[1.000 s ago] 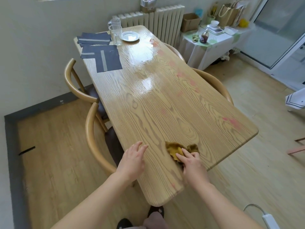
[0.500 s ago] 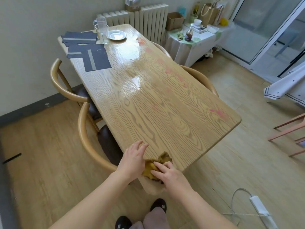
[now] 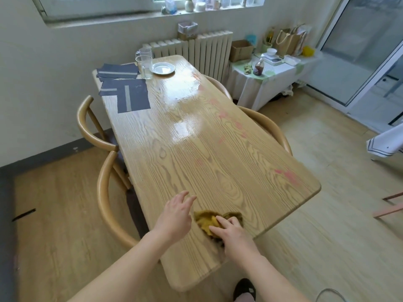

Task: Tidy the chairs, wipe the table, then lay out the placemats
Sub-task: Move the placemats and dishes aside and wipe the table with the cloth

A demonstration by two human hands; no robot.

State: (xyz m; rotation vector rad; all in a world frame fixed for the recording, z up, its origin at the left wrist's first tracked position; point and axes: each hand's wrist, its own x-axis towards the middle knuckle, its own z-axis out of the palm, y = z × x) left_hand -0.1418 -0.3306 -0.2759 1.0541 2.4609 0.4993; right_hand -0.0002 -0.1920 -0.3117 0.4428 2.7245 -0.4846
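Long pale oak-grain wooden table (image 3: 196,149). Mustard-yellow crumpled cloth (image 3: 205,219) lies near the table's near end, toward the right long edge. Right hand (image 3: 234,235) rests on it, fingers laid fairly straight, pressing down. Left hand (image 3: 176,214) is just beside the cloth, fingers loose and spread, holding nothing. Dark grey striped fabric placemats (image 3: 128,97) overlap at the far left corner, next to two clear glass tumblers (image 3: 144,66) and a small white plate (image 3: 163,68). Curved-back wooden chairs (image 3: 104,192) are tucked along both long edges. Pink smears (image 3: 287,175) mark the right edge.
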